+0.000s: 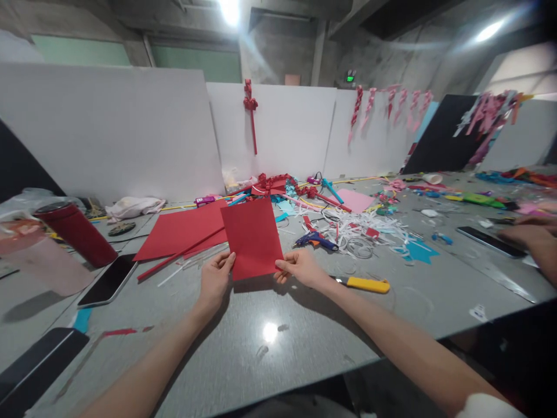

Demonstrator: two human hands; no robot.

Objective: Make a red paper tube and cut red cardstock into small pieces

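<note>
Bare forearms (174, 342) span the counter (313, 331), left hand (214, 280) and right hand (304, 268) each clamping a grip on a raised red sheet (253, 238), seemingly cut but unfolded, with most work apparently left.

2 ceiling lights glare; edges stretched.

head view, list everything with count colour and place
held sheet: 1, red, centre
large paper: count unclear, red, left
glue gun: 1, blue, right
cutter: 1, yellow, right
scraps: many, mostly white, right
phones: at least 2, black, left and right
tumbler: 1, red, left
jug: 1, pinkish, far left
hanging decorations: many, red and pink, back
panels: several, mostly white, back
table: 1, grey, beneath
another person's hand: at least 1, right edge
hands: 2, bare, holding sheet
</note>
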